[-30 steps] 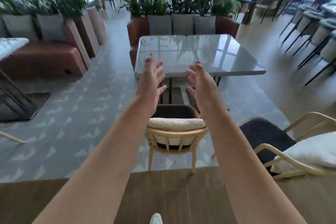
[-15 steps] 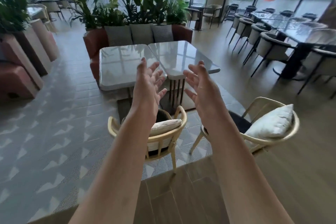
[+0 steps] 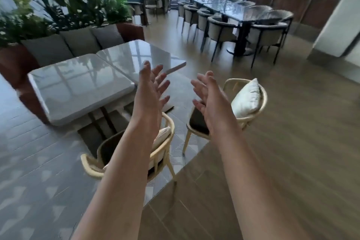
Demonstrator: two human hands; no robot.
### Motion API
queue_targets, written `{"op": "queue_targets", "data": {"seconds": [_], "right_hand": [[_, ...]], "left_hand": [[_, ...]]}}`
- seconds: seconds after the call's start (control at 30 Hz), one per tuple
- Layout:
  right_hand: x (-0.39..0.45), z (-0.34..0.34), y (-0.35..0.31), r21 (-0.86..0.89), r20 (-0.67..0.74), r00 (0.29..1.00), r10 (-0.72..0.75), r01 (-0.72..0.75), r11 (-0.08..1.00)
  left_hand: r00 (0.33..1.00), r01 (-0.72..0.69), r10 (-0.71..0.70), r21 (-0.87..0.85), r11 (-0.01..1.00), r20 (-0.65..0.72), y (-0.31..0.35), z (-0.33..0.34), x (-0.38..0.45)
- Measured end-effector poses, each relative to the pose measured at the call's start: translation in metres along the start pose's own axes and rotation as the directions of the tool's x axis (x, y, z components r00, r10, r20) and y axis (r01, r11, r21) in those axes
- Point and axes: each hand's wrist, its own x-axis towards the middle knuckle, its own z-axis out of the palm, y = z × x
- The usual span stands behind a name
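A glossy grey stone-topped table (image 3: pixel 78 84) stands on the patterned grey carpet (image 3: pixel 39 171). By its near side, close to the carpet's right edge, is a pale cane round-backed chair (image 3: pixel 91 165). Above it the left hand (image 3: pixel 150 91) is raised, fingers spread and straight, holding nothing. The right hand (image 3: pixel 211 97) faces it, equally open and empty. Just behind, at the carpet's right edge, a second cane chair (image 3: pixel 196 124) carries a white cushion (image 3: pixel 245 97).
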Motion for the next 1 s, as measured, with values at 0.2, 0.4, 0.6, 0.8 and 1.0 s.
{"op": "queue_targets", "data": {"seconds": [0.2,0.4,0.6,0.8,1.0], "right_hand": [[-0.015,-0.073,-0.012,0.079,-0.262,0.965,-0.016,0.038,0.996],[-0.034,-0.151,-0.027,0.13,-0.426,0.905,-0.017,0.079,0.988],[-0.043,-0.239,-0.042,0.138,-0.509,0.86,-0.035,0.122,0.983],[-0.028,-0.318,-0.051,0.129,-0.491,0.87,-0.041,0.119,0.984],[-0.005,-0.369,-0.045,0.139,-0.433,0.901,-0.016,0.084,0.987]], "left_hand": [[0.973,0.124,-0.115,-0.03,0.992,0.199,-0.024,0.069,-0.002],[0.937,0.15,-0.13,-0.036,0.988,0.325,-0.041,0.148,-0.02],[0.893,0.164,-0.152,0.007,0.986,0.425,-0.061,0.238,-0.038],[0.892,0.17,-0.157,0.008,0.985,0.423,-0.085,0.312,-0.041],[0.912,0.18,-0.176,0.023,0.983,0.371,-0.113,0.365,-0.034]]}}
